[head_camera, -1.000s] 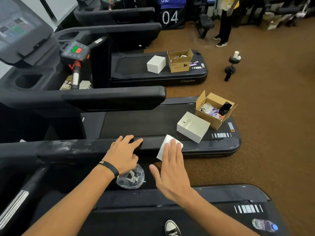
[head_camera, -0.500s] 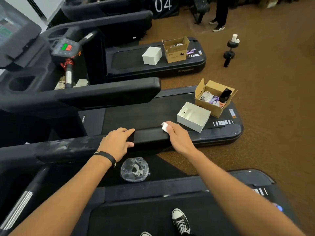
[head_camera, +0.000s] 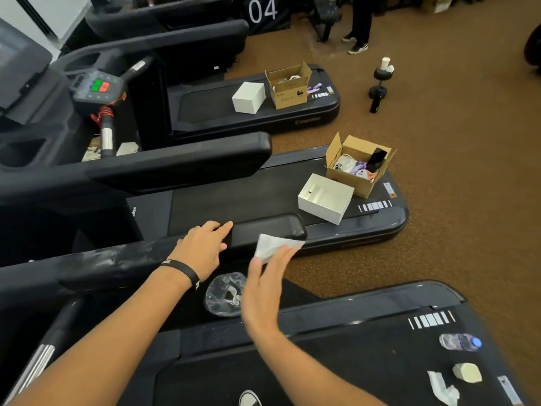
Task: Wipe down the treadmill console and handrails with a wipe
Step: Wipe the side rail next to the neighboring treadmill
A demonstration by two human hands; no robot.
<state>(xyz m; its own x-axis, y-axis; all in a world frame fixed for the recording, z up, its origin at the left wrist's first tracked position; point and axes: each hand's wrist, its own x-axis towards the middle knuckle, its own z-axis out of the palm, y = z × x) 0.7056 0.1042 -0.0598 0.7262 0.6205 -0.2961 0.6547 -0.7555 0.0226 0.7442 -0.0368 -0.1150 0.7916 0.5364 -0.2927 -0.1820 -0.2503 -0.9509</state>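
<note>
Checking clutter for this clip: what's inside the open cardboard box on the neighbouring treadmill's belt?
The open cardboard box holds a dark phone standing on end, white cables and small purple and white items. Whatever lies beneath them is covered.

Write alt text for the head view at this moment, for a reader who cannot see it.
A person's right hand presses a white wipe with straight fingers against the side of a black treadmill handrail, while the left hand rests on top of the rail. A crumpled clear plastic wrapper lies below the hands.
</note>
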